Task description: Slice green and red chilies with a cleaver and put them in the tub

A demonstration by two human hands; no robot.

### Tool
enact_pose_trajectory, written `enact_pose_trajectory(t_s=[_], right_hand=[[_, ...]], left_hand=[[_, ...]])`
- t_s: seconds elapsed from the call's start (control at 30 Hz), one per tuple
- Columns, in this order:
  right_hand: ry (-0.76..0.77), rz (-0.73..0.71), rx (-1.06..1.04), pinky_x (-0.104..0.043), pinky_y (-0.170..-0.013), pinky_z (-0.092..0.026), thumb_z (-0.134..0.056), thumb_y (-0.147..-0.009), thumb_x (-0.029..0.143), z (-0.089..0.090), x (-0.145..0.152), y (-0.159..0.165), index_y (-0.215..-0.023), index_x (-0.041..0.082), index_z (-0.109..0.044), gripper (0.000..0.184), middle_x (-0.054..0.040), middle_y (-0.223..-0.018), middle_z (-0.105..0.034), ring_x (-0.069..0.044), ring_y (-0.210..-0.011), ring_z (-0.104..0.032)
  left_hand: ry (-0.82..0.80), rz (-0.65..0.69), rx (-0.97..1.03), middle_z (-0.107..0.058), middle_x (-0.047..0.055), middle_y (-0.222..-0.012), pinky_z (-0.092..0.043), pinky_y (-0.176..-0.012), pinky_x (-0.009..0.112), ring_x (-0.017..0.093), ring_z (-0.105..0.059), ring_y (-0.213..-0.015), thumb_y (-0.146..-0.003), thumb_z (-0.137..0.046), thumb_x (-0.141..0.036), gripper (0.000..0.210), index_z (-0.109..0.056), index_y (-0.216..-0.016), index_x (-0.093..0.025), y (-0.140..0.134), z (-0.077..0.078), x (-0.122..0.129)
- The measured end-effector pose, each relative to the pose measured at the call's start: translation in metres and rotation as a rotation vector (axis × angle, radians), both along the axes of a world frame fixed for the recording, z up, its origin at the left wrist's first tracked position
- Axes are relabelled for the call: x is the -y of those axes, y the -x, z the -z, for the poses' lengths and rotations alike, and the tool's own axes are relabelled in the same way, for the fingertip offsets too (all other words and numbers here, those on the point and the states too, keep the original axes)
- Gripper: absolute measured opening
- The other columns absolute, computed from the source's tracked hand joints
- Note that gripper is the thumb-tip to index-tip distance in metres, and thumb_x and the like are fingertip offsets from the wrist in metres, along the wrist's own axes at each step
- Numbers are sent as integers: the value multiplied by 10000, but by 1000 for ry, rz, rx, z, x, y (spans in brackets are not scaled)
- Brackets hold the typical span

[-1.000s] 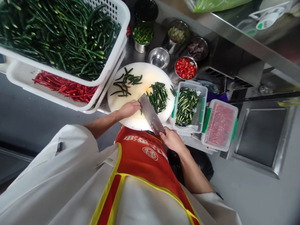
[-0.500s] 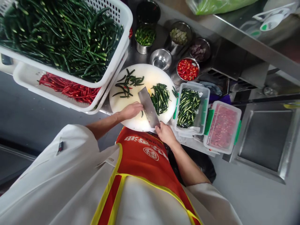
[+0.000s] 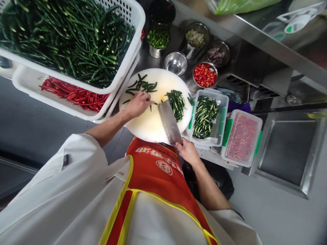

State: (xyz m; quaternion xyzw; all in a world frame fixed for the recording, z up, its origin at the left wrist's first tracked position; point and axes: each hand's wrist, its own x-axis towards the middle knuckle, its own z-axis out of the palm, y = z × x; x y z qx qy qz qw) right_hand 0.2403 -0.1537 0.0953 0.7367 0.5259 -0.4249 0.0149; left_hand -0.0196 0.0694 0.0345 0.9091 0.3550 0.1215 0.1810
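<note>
My right hand (image 3: 187, 150) grips a cleaver (image 3: 169, 121) at its handle end, the broad blade lying over the right half of a round white cutting board (image 3: 143, 127). Over the board's left side, my left hand (image 3: 139, 104) has its fingers closed on green chili peppers, whose thin dark ends stick out past the fingertips. Whole green chilies (image 3: 143, 85) lie loosely just beyond that hand. A heap of cut green chili (image 3: 176, 103) sits to the right of the blade. Clear of the board, a plastic box (image 3: 224, 119) holds more cut green chili.
At the upper left, a white basket (image 3: 139, 20) full of green chilies overlaps another basket (image 3: 22, 85) of red ones. Behind the board stand an empty steel bowl (image 3: 175, 64) and several steel pots, one with cut red chilies (image 3: 204, 75). A lidded box (image 3: 241, 136) of pinkish food is at right.
My left hand has moved up and left toward the whole chilies and now has some at its fingers. The cleaver and my right hand have shifted slightly right and down.
</note>
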Motion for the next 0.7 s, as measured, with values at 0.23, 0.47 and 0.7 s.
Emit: enact_pose_trajectory(t_s=[0.23, 0.47, 0.7], right_hand=[[-54, -88, 114, -285, -674, -384, -421, -956, 342, -9, 2, 9, -939, 193, -558, 204, -41, -654, -652, -222, -726, -651], [-17, -229, 101, -280, -705, -376, -431, -961, 302, -24, 5, 8, -974, 178, -571, 187, -70, -768, -694, -219, -798, -662], [45, -252, -17, -261, -654, -383, -440, -957, 317, -32, -5, -3, -912, 189, -572, 189, -76, -813, -704, -201, -789, -661]], left_hand=[[28, 257, -14, -653, 104, -1054, -466, -871, 333, 207, -545, -961, -977, -399, -165, 297, -670, -1099, -151, -12, 19, 59], [30, 229, 92, -656, 93, -1056, -492, -880, 314, 189, -576, -977, -1008, -387, -248, 310, -682, -1003, -152, -4, 35, 66], [80, 234, 135, -670, 84, -1045, -487, -902, 320, 178, -589, -971, -998, -413, -246, 293, -695, -977, -170, -3, 44, 64]])
